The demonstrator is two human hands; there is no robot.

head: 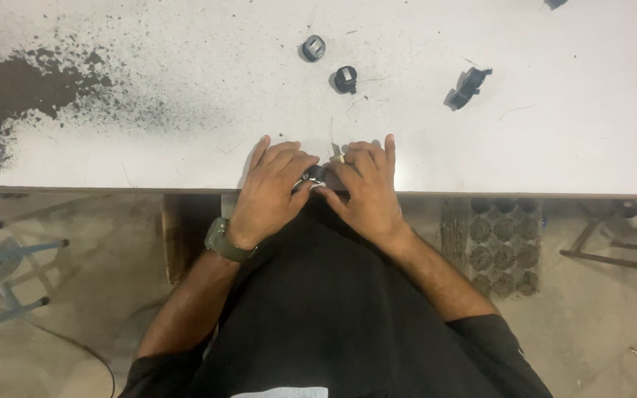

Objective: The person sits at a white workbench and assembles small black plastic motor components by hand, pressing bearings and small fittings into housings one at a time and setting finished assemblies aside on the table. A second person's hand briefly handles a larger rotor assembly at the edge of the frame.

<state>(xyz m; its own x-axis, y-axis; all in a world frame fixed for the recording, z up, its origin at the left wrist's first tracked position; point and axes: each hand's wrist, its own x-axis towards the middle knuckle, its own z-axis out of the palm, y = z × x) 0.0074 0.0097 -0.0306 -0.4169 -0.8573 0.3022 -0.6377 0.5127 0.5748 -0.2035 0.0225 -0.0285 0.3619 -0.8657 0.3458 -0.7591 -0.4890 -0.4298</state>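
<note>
My left hand (270, 193) and my right hand (365, 190) rest together at the near edge of a white table (186, 158). Between their thumbs and forefingers they pinch a small round black part with a metal rim (314, 175). A green watch (223, 242) sits on my left wrist. Farther back on the table lie a grey-and-black round part (313, 48), a second black round part (345, 79) and an irregular black plastic piece (468, 86).
A dark patch of black powder and speckles (16, 88) covers the table's far left. Below the table edge are a metal stool frame (9, 273) on the left, a stack of moulded trays (503, 243) on the right, and metal legs (621, 250).
</note>
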